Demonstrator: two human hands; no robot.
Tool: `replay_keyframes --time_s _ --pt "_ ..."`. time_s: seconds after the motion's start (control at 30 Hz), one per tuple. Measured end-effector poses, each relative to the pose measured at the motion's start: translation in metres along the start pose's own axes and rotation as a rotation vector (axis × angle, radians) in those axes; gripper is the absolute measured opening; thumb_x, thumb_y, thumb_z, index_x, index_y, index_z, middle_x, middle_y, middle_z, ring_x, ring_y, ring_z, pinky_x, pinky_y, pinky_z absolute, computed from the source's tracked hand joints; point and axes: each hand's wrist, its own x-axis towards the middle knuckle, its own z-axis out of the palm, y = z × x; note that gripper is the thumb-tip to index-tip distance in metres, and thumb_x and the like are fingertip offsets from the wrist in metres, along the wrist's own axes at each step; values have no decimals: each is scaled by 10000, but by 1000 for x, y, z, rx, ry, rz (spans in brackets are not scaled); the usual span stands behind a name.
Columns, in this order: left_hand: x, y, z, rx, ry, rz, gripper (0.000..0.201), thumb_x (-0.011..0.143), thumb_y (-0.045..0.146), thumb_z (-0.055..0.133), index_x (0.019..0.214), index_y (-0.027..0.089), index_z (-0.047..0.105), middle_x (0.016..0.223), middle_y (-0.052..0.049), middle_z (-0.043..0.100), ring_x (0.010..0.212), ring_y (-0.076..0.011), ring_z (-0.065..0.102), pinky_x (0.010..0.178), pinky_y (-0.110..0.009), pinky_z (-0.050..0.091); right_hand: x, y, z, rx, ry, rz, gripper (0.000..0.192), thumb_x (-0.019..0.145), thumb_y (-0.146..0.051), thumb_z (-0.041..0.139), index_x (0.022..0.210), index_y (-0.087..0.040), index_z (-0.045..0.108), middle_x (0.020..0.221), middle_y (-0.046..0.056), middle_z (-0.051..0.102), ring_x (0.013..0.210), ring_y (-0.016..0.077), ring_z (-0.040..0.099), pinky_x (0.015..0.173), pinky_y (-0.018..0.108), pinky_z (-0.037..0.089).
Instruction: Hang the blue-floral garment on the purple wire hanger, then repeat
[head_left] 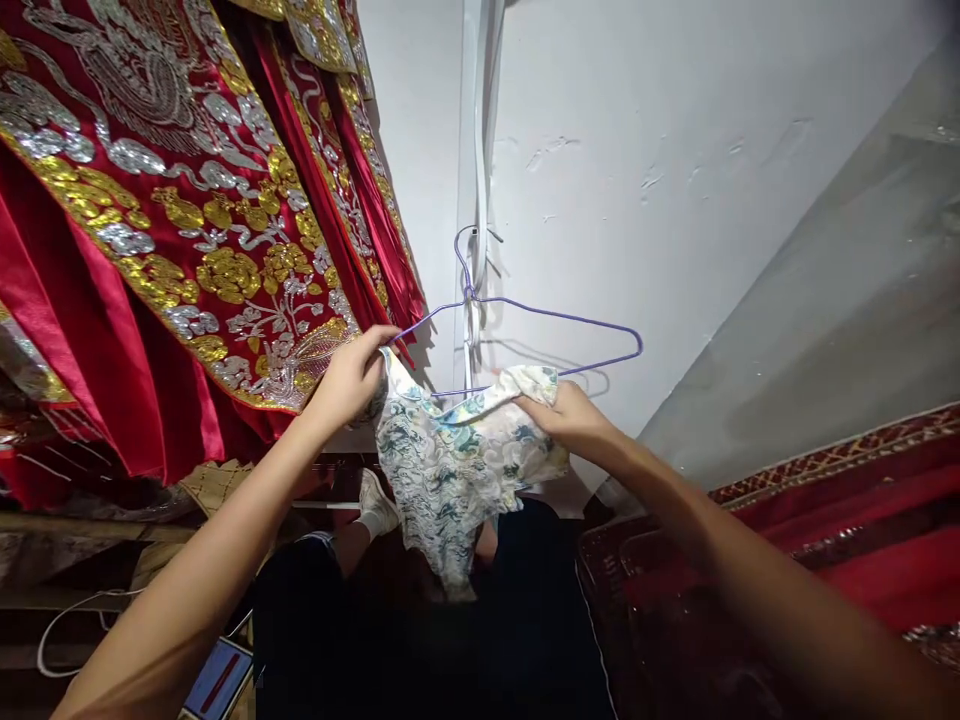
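Note:
A purple wire hanger (pixel 570 322) hangs by its hook from a nail on the white wall. Under it droops a small white garment with a blue-green floral print (pixel 450 470). My left hand (pixel 351 380) pinches the garment's left shoulder together with the hanger's left end. My right hand (pixel 574 415) grips the garment's right shoulder just below the hanger's bottom wire. The right end of the hanger sticks out bare past my right hand.
Red satin robes with gold and silver embroidery (pixel 187 220) hang close on the left. A white cable duct (pixel 474 150) runs up the wall behind the hanger. Red embroidered cloth under clear plastic (pixel 825 540) lies at the right. A phone (pixel 217 680) sits low left.

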Motion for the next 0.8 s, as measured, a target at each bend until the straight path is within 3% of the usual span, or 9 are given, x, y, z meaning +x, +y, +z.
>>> replay_keyframes --time_s 0.1,0.17,0.2,0.3,0.37,0.47,0.53,0.63,0.8 --pt "3 -2 -2 24 -9 -19 372 882 122 432 1182 191 641 1149 -72 721 1050 -227 658 946 -329 473 6 6 -26 -163 272 -42 585 839 -308 685 1395 -161 576 1249 172 696 1182 349 639 951 433 521" --pt "4 0 -5 29 -19 -25 344 886 139 442 1151 192 656 1119 -67 725 1023 -227 658 926 -322 477 13 10 -46 -230 432 10 596 823 -320 725 1376 -142 593 1296 210 666 1205 365 624 948 447 510" --pt "6 2 -6 32 -22 -19 324 892 149 445 1128 195 662 1102 -66 723 1009 -227 654 916 -321 476 16 11 -56 -239 427 64 526 819 -335 736 1291 -116 659 1253 229 686 1171 367 643 915 439 514" --pt "11 5 -9 72 60 -4 235 939 237 454 996 196 679 1029 -78 689 994 -240 625 906 -335 458 23 12 -90 -100 208 272 364 811 -369 727 979 -50 780 1063 252 751 973 313 721 767 394 519" --pt "14 1 -10 115 158 -54 240 959 340 480 982 197 672 1010 -88 657 999 -257 602 897 -348 444 23 12 -113 73 10 373 354 785 -340 741 972 -44 795 1064 239 759 903 266 741 730 381 517" --pt "15 -8 -9 127 185 -221 302 941 468 538 1062 204 623 978 -77 653 919 -251 598 802 -325 429 22 12 -135 299 -213 353 346 803 -305 749 1060 -77 794 1147 239 742 859 230 754 710 389 519" --pt "14 -10 -6 130 143 -289 315 943 511 528 954 203 591 829 -35 630 772 -214 567 699 -293 388 22 8 -130 421 -158 337 331 895 -340 681 1058 -72 785 1192 254 720 822 218 759 666 378 520" --pt "14 -1 1 117 129 -250 366 985 492 445 761 208 501 654 16 507 649 -168 473 623 -272 326 24 -9 -94 531 -10 429 413 1008 -387 514 1032 -64 770 1236 239 704 870 223 756 673 352 544" --pt "26 18 7 106 186 -169 353 1000 474 414 783 210 504 655 12 510 634 -163 478 595 -264 295 19 -31 -42 503 60 166 439 1026 -471 431 1061 -172 751 1192 135 730 1031 231 717 840 340 589"
